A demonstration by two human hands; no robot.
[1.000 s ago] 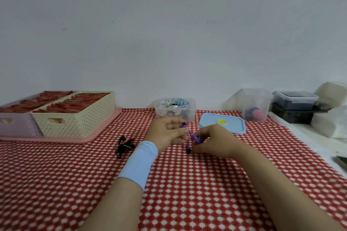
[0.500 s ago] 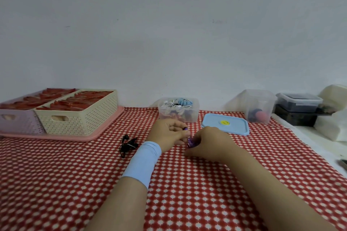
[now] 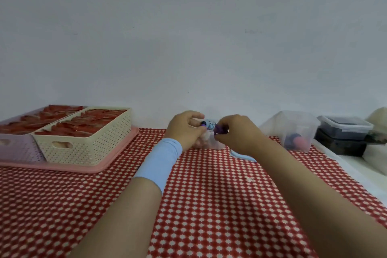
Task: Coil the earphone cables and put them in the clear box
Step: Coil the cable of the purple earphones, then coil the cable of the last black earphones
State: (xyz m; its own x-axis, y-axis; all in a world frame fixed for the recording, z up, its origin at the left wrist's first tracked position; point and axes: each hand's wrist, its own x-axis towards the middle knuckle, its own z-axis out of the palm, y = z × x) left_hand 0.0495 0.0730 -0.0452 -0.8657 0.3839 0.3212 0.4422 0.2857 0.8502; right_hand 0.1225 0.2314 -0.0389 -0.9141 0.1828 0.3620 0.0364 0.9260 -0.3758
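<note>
The purple earphone cable [image 3: 219, 129] looks gathered into a small bundle and is held between both hands right over the clear box [image 3: 212, 145], so I judge the coiling of this one nearly done and the drop into the box the step left. The left hand [image 3: 186, 130] has its fingers curled, pinching a dark-tipped purple end of the cable; the right hand [image 3: 236, 134] has its fingers pressed together round the bundle itself. How tight the coil is cannot be told, since the fingers cover most of it. Inside the box, other coiled earphones [image 3: 209, 125], pale blue and white, already lie, so part of the task appears finished. Just right of the box, the blue lid [image 3: 240, 156] lies on the desk [image 3: 209, 195], mostly hidden under the right forearm; the box is open and nothing blocks its mouth but the hands themselves. Farther right of the box stands a second clear tub [image 3: 293, 130] with pink and dark items, then stacked black containers [image 3: 343, 134]. Well left of the box, a cream basket [image 3: 88, 140] and a lilac basket [image 3: 14, 146] sit on a pink tray [image 3: 117, 153].
</note>
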